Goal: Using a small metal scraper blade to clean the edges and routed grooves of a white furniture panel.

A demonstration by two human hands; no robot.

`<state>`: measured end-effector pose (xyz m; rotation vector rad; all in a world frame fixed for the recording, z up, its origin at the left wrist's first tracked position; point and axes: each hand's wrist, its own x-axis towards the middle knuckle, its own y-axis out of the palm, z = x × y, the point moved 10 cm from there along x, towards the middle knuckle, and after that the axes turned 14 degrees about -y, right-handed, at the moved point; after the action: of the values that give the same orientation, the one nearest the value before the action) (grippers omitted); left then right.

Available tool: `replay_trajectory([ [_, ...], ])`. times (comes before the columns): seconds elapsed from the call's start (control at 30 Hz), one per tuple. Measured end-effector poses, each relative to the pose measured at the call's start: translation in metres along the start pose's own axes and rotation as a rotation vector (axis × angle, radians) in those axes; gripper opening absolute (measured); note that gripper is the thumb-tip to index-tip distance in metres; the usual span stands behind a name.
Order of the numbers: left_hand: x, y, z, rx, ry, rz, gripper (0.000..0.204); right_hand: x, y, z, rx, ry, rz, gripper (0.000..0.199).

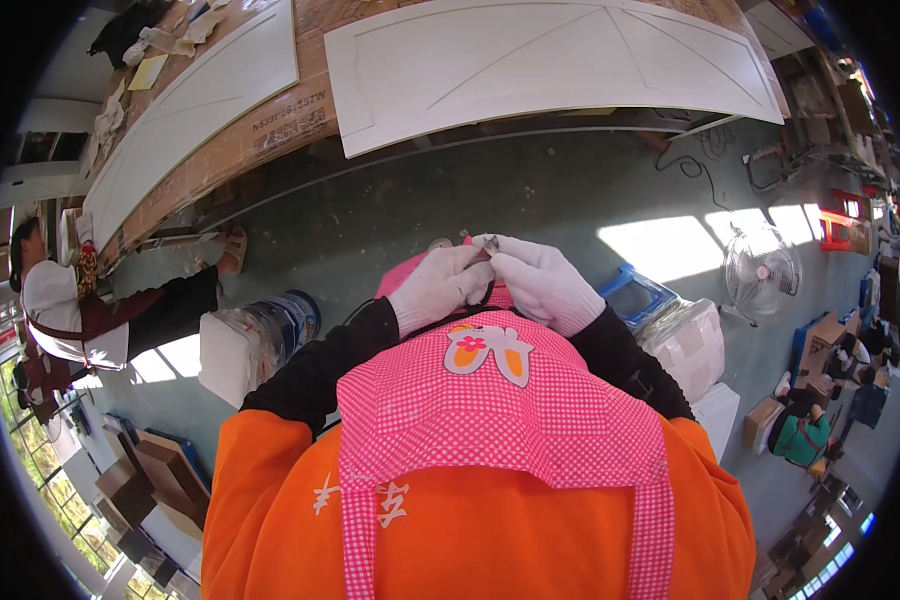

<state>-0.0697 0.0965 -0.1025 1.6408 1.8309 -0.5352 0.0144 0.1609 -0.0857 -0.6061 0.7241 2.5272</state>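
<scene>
My left hand and my right hand, both in white knit gloves, meet in front of my pink checked apron. The right thumb and fingers pinch a small grey, metal-looking piece, its exact kind too small to make out. Close against it, the left fingers are curled and pressed together; what they hold is hidden. A dark strip shows between the two hands, below the fingertips.
Ahead, a cardboard-covered workbench bears a large white panel and another white panel. To the right stand a blue stool, a wrapped white bundle and a fan. One person is at left, another at right.
</scene>
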Motion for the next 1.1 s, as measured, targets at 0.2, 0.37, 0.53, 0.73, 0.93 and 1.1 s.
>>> replay_trajectory([
  [0.2, 0.0, 0.002, 0.0, 0.03, -0.03, -0.029, 0.026, 0.0, -0.007, -0.004, 0.015, 0.008, -0.045, 0.029],
  [0.37, 0.001, 0.001, 0.001, 0.029, -0.022, -0.06, 0.026, 0.0, -0.005, -0.003, 0.069, -0.013, -0.023, 0.027],
  [0.53, -0.004, 0.0, -0.014, 0.07, 0.022, -0.095, 0.027, 0.003, -0.004, 0.0, 0.025, -0.025, -0.032, 0.027],
  [0.73, 0.004, 0.001, -0.007, 0.043, -0.013, -0.071, 0.031, 0.002, -0.015, -0.01, 0.159, -0.011, -0.077, 0.029],
  [0.93, 0.006, 0.001, 0.001, -0.192, -0.166, 0.005, 0.029, -0.001, -0.007, 0.0, 0.141, -0.02, 0.007, 0.03],
  [1.1, 0.011, 0.006, 0.001, -0.22, -0.196, 0.048, 0.03, 0.001, -0.011, 0.008, 0.033, -0.03, 0.043, 0.031],
])
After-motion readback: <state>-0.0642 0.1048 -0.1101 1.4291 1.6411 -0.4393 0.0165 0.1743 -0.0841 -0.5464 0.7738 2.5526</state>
